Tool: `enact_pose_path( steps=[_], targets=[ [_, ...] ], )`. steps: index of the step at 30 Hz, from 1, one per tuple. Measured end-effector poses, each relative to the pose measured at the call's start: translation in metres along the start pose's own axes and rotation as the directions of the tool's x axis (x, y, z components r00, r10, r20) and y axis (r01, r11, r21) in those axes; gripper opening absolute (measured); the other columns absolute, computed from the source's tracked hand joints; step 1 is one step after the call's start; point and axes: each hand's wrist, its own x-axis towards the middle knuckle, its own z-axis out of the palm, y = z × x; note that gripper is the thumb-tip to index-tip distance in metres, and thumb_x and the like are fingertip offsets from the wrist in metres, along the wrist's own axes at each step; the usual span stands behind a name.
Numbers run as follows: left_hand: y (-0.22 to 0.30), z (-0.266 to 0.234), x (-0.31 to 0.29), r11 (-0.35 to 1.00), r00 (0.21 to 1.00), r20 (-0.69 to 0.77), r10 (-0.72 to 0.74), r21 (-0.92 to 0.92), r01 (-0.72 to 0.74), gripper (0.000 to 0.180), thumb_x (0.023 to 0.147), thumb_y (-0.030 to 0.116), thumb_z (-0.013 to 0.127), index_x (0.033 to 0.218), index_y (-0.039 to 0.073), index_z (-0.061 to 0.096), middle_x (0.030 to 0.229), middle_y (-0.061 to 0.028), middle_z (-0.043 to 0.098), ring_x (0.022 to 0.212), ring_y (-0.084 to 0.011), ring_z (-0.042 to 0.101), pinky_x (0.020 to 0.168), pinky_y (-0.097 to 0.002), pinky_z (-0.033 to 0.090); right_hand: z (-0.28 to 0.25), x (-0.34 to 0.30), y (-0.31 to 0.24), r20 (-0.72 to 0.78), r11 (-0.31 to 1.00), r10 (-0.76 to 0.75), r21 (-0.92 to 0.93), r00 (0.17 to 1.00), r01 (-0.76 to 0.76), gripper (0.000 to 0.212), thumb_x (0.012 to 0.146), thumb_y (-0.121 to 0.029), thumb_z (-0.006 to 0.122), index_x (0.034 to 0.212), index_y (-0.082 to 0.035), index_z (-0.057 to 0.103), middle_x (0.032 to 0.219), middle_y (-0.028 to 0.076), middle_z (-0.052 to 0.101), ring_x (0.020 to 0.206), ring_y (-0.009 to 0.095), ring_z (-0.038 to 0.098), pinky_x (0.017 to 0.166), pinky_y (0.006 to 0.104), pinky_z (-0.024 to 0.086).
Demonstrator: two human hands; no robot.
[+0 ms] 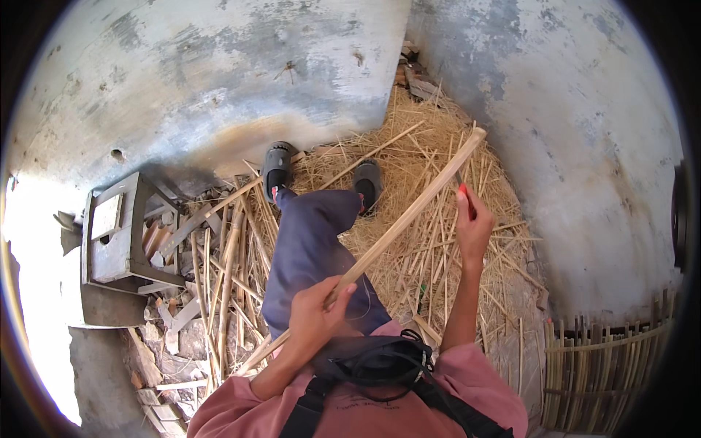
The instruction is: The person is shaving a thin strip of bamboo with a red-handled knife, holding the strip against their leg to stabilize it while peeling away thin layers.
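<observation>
A long pale bamboo strip (pixel 409 215) slants across my lap, from low on my left up to the far right. My left hand (pixel 318 312) is closed around its lower part, and the tail end passes back under my forearm. In my closed right hand (pixel 475 230) is a knife (pixel 463 190) with a red handle. Its dark blade is mostly hidden and meets the strip's edge near the far end. Fine curled fibres hang by the strip beside my left hand.
Shavings (pixel 416 146) and loose strips cover the floor around my shoes (pixel 277 169). An overturned wooden stool (pixel 117 233) and rubble lie at the left. A slatted bamboo panel (pixel 606 372) stands at the lower right. Worn walls (pixel 577 131) rise ahead and on the right.
</observation>
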Motion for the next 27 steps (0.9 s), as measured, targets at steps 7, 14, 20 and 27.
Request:
enact_pose_path(
  steps=[7, 14, 20, 27],
  targets=[
    [-0.012, -0.008, 0.019, 0.988, 0.997, -0.078, 0.021, 0.155, -0.009, 0.022, 0.098, 0.020, 0.076, 0.104, -0.001, 0.074, 0.068, -0.0166, 0.065, 0.054, -0.0245, 0.060, 0.054, -0.0362, 0.045, 0.006, -0.016, 0.013, 0.091, 0.888, 0.087, 0.445, 0.992, -0.118, 0.029, 0.108, -0.026, 0.060, 0.118, -0.002, 0.074, 0.094, 0.000, 0.069, 0.068, 0.007, 0.046, 0.061, 0.0241, 0.036],
    [-0.002, -0.001, 0.039, 0.999, 0.999, 0.039, 0.006, 0.035, -0.007, 0.021, 0.100, 0.020, 0.075, 0.105, 0.000, 0.072, 0.066, -0.0106, 0.069, 0.058, -0.0174, 0.068, 0.057, -0.0320, 0.049, 0.025, -0.072, -0.058, 0.341, 0.884, -0.329, 0.438, 0.880, 0.161, 0.024, 0.100, -0.022, 0.072, 0.111, -0.001, 0.071, 0.086, 0.008, 0.070, 0.065, 0.015, 0.062, 0.058, 0.0304, 0.047],
    [0.013, 0.003, 0.043, 0.996, 0.998, 0.042, 0.046, -0.079, -0.042, 0.022, 0.097, 0.018, 0.076, 0.106, 0.000, 0.071, 0.074, -0.0208, 0.070, 0.062, -0.0361, 0.071, 0.058, -0.0400, 0.051, 0.023, -0.073, -0.072, 0.365, 0.850, -0.457, 0.448, 0.811, 0.277, 0.028, 0.096, -0.026, 0.079, 0.111, -0.002, 0.073, 0.086, 0.011, 0.071, 0.067, 0.022, 0.070, 0.059, 0.0329, 0.054],
    [0.017, 0.008, 0.043, 0.996, 0.998, 0.038, 0.047, -0.079, -0.044, 0.026, 0.096, 0.018, 0.077, 0.112, -0.002, 0.072, 0.081, -0.0222, 0.072, 0.069, -0.0376, 0.073, 0.061, -0.0395, 0.053, 0.026, -0.074, -0.074, 0.293, 0.830, -0.512, 0.410, 0.808, 0.378, 0.029, 0.094, -0.027, 0.081, 0.111, -0.004, 0.075, 0.081, 0.008, 0.071, 0.060, 0.021, 0.069, 0.054, 0.0323, 0.053]
  ],
)
